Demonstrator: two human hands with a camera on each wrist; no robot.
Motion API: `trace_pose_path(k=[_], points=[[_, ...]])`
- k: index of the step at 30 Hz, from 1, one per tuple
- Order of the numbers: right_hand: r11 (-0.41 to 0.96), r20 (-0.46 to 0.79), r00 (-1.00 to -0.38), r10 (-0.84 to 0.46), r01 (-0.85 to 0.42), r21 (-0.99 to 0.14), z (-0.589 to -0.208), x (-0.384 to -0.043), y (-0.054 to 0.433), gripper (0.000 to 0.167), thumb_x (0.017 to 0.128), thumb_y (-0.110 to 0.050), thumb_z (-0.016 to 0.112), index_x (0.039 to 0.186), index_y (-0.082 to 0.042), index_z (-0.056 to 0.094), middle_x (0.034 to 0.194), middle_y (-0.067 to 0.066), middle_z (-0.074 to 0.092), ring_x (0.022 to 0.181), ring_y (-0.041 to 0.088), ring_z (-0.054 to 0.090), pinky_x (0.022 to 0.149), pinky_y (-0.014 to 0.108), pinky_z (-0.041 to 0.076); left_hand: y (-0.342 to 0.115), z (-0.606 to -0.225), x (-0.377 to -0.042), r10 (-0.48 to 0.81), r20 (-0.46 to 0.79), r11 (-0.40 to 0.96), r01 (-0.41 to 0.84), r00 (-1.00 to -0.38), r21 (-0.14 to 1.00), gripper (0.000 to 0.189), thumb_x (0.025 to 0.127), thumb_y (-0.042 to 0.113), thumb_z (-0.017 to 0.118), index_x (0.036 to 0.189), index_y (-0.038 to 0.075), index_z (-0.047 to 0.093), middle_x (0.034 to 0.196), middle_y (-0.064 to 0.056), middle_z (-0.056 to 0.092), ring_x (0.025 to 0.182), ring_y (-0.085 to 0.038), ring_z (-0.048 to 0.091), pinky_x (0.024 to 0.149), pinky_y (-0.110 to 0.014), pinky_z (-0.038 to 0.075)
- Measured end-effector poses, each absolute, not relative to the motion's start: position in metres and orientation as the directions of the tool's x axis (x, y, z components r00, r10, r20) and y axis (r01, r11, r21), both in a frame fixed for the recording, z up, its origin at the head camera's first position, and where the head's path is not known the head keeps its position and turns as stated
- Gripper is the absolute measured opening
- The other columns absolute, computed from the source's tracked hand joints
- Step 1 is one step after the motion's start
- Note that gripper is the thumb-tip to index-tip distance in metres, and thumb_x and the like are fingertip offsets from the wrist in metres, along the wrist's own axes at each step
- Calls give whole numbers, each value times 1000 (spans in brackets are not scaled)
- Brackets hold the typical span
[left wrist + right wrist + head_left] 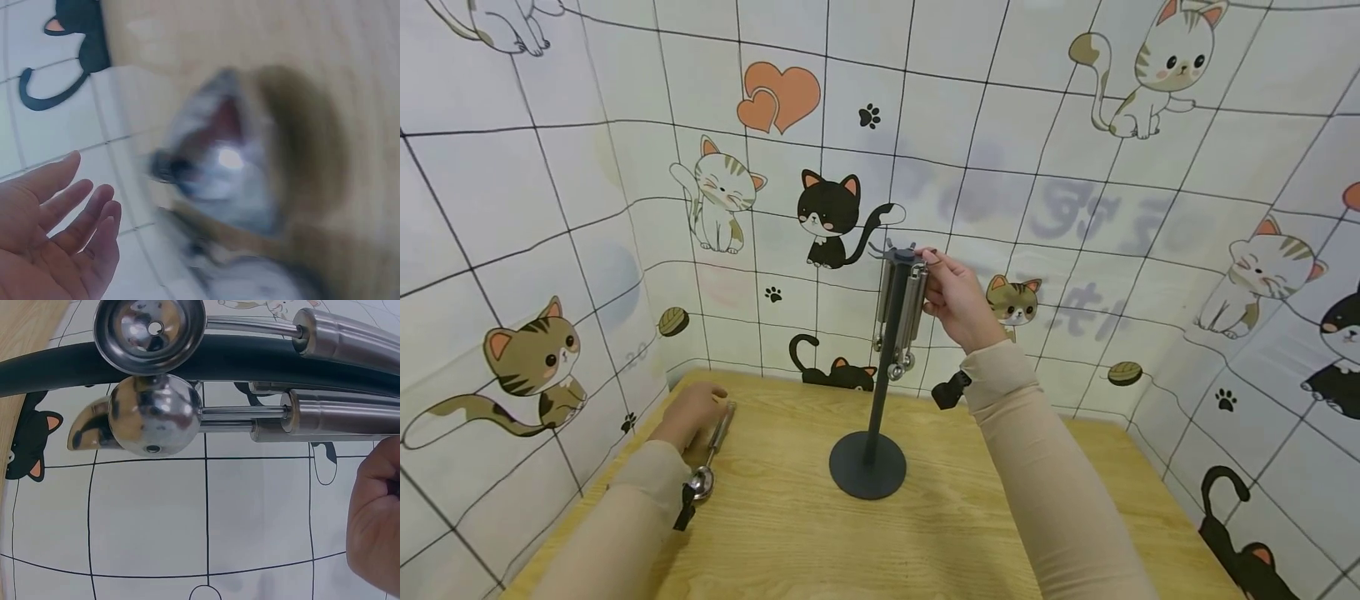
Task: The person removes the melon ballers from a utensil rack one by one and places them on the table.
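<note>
The right hand (pixel 957 302) pinches the top of a silvery steel hanging scoop (pixel 913 308) on the dark-grey, round-based metal stand (pixel 878 408). Left of the stand, near the yellow wood-grain tabletop (pixel 790 537) edge, the left hand (pixel 695 411), fingers relaxed, flanks a silvery loose scoop (pixel 703 482); broad tabletop separates it from the stand.

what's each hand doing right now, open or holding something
Left hand: open, holding nothing, near a scoop.
Right hand: fingers curled at the top of the stand; can't tell whether it pinches anything.
</note>
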State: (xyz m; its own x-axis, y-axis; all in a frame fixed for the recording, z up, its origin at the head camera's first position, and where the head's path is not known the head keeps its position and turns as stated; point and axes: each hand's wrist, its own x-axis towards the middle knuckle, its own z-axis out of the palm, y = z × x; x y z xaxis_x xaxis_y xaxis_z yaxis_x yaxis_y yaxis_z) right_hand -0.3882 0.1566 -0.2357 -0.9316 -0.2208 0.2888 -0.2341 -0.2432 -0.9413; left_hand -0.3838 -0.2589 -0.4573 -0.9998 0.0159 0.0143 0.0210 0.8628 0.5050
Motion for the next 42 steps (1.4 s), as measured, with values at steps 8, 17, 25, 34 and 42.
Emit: trace_pose_path(k=[8, 17, 25, 34, 42], points=[[-231, 272, -937, -218, -221, -948, -240, -390, 158, 26, 103, -36, 58, 120, -18, 68, 66, -3, 26, 57, 15, 18, 59, 30, 25, -218, -415, -379, 177, 176, 753, 248, -968, 609, 41, 101, 22, 64, 135, -2, 62, 119, -24, 68, 105, -39, 66, 83, -49, 57], [-226, 282, -935, -215, -233, -946, -239, -391, 157, 27, 103, -37, 58, 121, -19, 68, 65, -3, 28, 57, 16, 19, 61, 29, 28, -142, -348, -356, 278, 358, 621, 451, -892, 641, 37, 102, 25, 65, 136, 11, 65, 115, -8, 72, 104, -27, 67, 81, -45, 56], [-248, 290, -932, -217, -235, -940, -239, -391, 157, 25, 103, -37, 59, 117, -18, 69, 66, -2, 28, 57, 16, 21, 61, 29, 27, -85, -318, -343, 315, 487, 501, 578, -815, 644, 36, 100, 29, 67, 134, 17, 66, 112, 0, 73, 103, -20, 68, 80, -43, 57], [-243, 293, -930, -222, -238, -940, -242, -391, 156, 26, 103, -38, 58, 118, -18, 68, 65, -4, 32, 56, 13, 25, 62, 28, 31, -43, -306, -338, 260, 573, 424, 625, -777, 655, 41, 98, 32, 70, 135, 14, 65, 111, 0, 74, 103, -18, 70, 91, -47, 55], [-248, 296, -929, -221, -239, -939, -242, -390, 157, 29, 103, -37, 57, 122, -18, 67, 66, -4, 44, 56, 12, 31, 61, 27, 34, -19, -298, -334, 212, 573, 408, 604, -792, 684, 45, 96, 37, 72, 134, 15, 64, 107, 4, 74, 96, -12, 71, 81, -37, 58]])
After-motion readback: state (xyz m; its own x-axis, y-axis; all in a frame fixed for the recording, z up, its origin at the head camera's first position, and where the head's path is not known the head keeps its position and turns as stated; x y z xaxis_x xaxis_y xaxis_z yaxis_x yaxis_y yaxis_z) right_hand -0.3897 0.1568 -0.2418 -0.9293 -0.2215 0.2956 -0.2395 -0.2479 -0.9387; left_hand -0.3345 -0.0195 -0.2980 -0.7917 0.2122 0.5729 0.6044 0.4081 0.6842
